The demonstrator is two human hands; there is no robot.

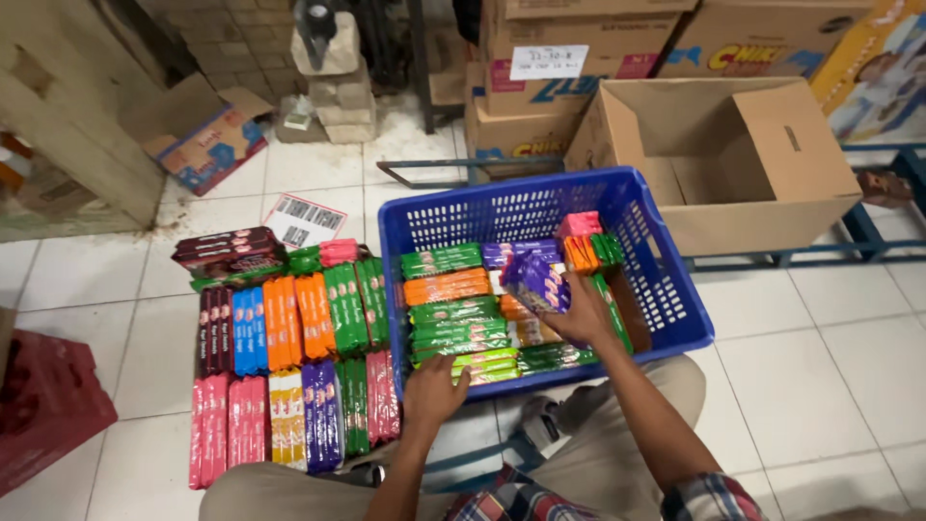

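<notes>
A blue plastic basket point(666, 318) on the tiled floor holds several flat snack packs in green, orange, purple and pink. My right hand point(576, 316) is inside the basket, gripping a purple pack point(533, 281) that is lifted a little above the others. My left hand point(431, 391) rests on the basket's near rim, its fingers touching the green packs point(482, 365) at the front. To the left of the basket, rows of snack packs point(289, 371) lie sorted by colour on the floor: pink, yellow, purple, green, orange, blue and dark brown.
An open brown cardboard box point(772, 174) stands behind the basket on the right. Printed cartons point(569, 68) are stacked at the back. A red crate point(48, 405) sits at the left edge. A flattened carton point(207, 145) and a paper label point(304, 220) lie on the floor.
</notes>
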